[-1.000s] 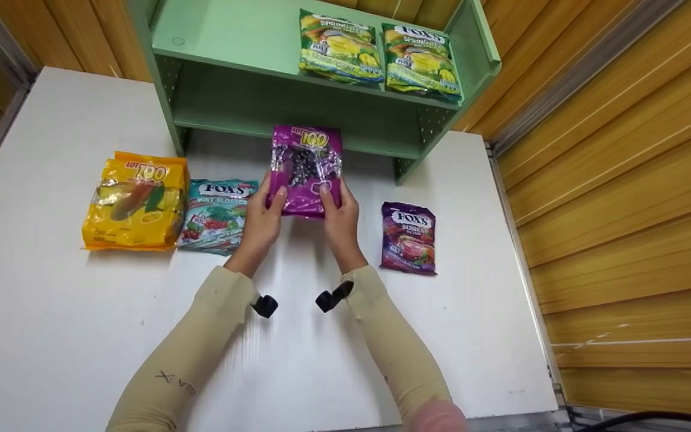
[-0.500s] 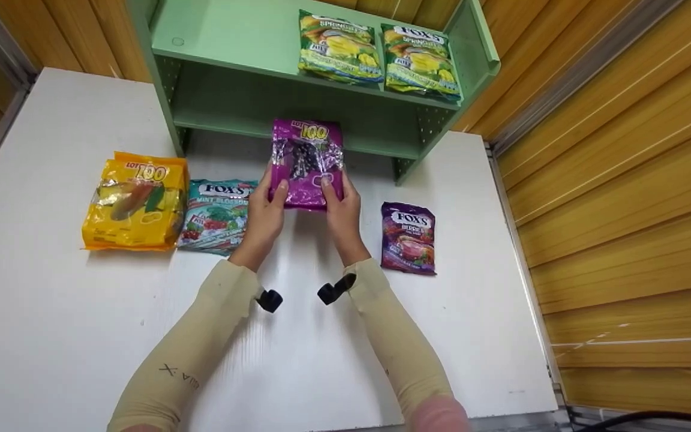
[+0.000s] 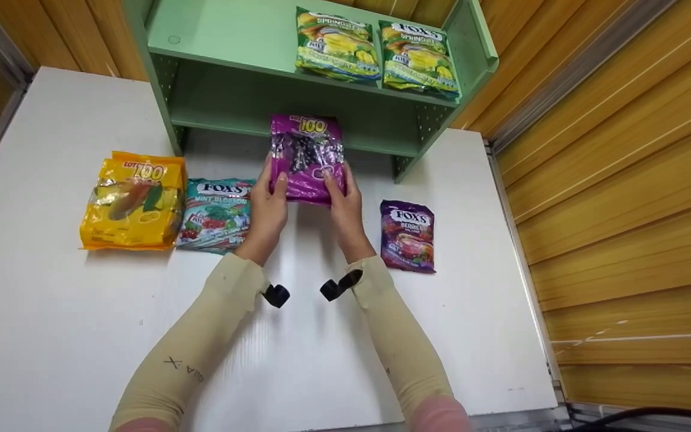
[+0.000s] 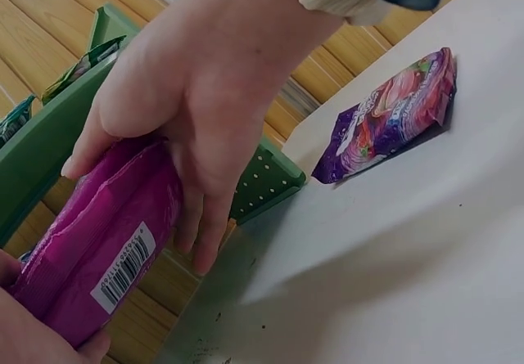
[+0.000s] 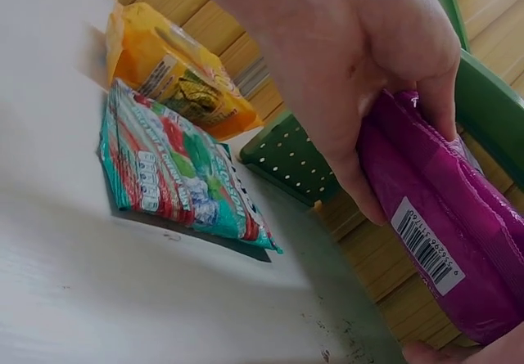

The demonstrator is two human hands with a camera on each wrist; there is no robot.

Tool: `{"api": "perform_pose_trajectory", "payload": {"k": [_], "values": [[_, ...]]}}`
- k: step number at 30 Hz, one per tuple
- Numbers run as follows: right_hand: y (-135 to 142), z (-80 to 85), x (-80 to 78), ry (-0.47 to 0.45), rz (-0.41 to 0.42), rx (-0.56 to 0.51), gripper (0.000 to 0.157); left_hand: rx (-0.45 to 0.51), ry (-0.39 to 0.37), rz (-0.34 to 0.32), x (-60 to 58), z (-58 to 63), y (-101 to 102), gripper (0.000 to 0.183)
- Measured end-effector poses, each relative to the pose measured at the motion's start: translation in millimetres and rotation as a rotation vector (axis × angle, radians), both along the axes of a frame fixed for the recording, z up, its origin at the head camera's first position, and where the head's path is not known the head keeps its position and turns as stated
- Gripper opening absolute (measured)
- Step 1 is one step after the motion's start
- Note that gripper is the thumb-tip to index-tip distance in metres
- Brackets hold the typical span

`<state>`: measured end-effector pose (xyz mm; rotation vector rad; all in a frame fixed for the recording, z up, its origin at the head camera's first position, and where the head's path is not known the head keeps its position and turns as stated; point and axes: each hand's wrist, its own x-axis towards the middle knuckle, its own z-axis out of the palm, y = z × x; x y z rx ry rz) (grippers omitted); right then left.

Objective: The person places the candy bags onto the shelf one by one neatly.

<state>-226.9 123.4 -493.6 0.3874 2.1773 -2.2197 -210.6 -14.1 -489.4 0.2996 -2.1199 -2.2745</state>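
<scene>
Both hands hold a purple LOT 100 candy bag [image 3: 308,180], one at each side of its lower half. The left hand [image 3: 269,210] has its thumb on the front and its fingers behind; the right hand [image 3: 347,210] grips the opposite edge likewise. The bag's top overlaps the lower board of the green shelf [image 3: 225,114] in the head view. Its back seam and barcode show in both wrist views. In the left wrist view the right hand [image 4: 196,86] fills the top, and the right wrist view shows the left hand [image 5: 336,69] beside the bag.
On the white table [image 3: 297,360], a yellow LOT 100 bag [image 3: 134,204] and a teal FOX'S bag [image 3: 216,216] lie at left. A purple FOX'S berries bag [image 3: 407,237] lies at right. Two green-yellow FOX'S bags [image 3: 338,45] sit on the upper shelf.
Both hands have moved the purple LOT 100 bag slightly forward, toward the shelf, keeping their grip. The other bags lie where they were.
</scene>
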Motion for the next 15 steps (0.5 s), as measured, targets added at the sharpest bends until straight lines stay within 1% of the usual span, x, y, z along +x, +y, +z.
{"api": "perform_pose_trajectory", "payload": {"k": [4,7,11,15], "values": [[-0.2,-1.4,5.4,-0.016,-0.011,-0.197,0.063,0.016,-0.008,0.003,-1.6,2.1,1.2,0.055],[-0.1,-4.0,11.5,-0.007,-0.005,-0.295,0.057,0.016,-0.023,0.002,-3.0,3.9,1.4,0.055],[0.1,-7.3,19.2,0.005,0.027,-0.396,0.050,0.016,-0.036,0.010,-4.7,5.8,1.8,0.056],[0.7,-10.1,23.1,0.018,0.053,-0.444,0.047,0.020,-0.043,0.020,-5.6,7.6,3.6,0.055]]}}
